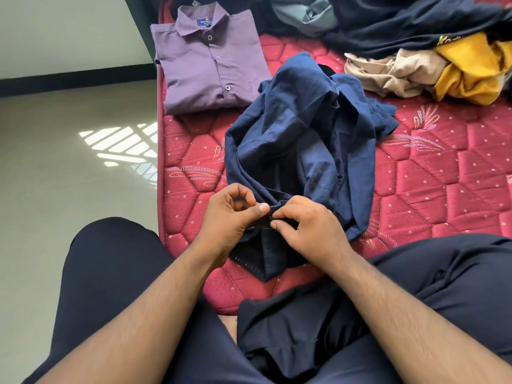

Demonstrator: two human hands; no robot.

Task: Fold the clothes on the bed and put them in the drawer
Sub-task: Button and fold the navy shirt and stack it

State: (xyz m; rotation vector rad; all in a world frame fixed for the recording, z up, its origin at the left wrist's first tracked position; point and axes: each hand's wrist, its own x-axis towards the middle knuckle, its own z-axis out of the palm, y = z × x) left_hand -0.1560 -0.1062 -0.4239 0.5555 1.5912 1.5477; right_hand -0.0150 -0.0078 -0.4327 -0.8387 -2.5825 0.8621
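A navy shirt lies rumpled on the red mattress, running from the middle of the bed down to the near edge. Its near end is bunched between both hands: the left hand pinches the cloth with thumb and curled fingers, and the right hand pinches it just beside, the two almost touching. Far left lies a folded purple shirt. Far right sits a heap of beige cloth, yellow cloth and dark clothes, well apart from the hands.
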